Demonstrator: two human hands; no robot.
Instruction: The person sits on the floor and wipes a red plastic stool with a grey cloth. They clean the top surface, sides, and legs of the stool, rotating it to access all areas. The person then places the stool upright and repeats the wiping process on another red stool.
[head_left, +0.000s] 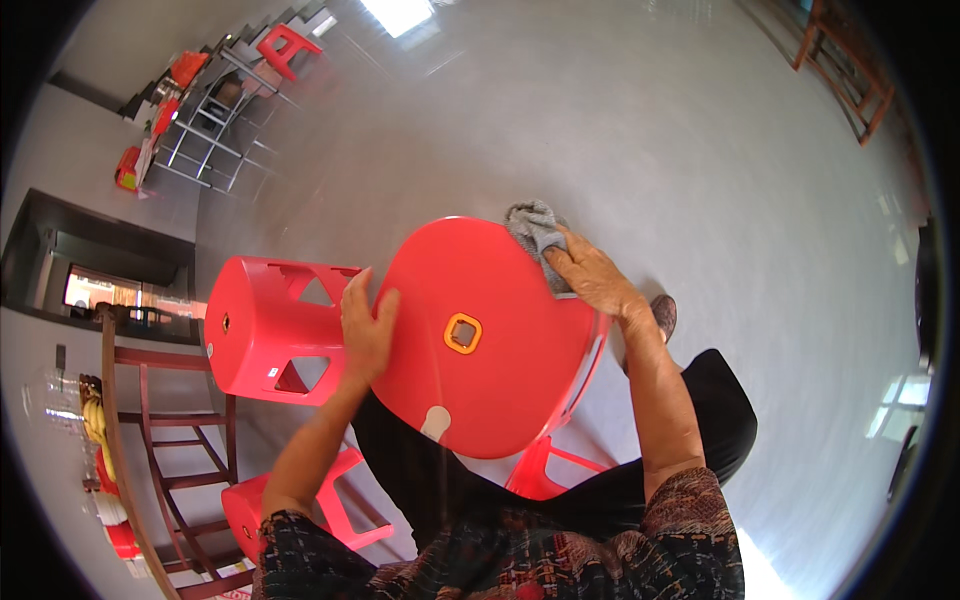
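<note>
A red plastic stool (430,290) stands before my legs, its round seat facing up, with a yellow-rimmed hole in the middle and a pale round patch near its front edge. My right hand (592,272) grips a grey cloth (538,230) and presses it on the far right rim of the seat. At the seat's left edge, my left hand (368,325) has its fingers apart and holds nothing; whether it touches the rim I cannot tell. Just left of that hand lies a second red stool (275,325), tipped on its side.
Another red stool (345,495) is at the lower left, beside a brown wooden ladder-like frame (170,417). At the far left stands a metal-legged table (205,140) with items on it, near a small red stool (288,48). A wooden rack (845,75) is at the far right.
</note>
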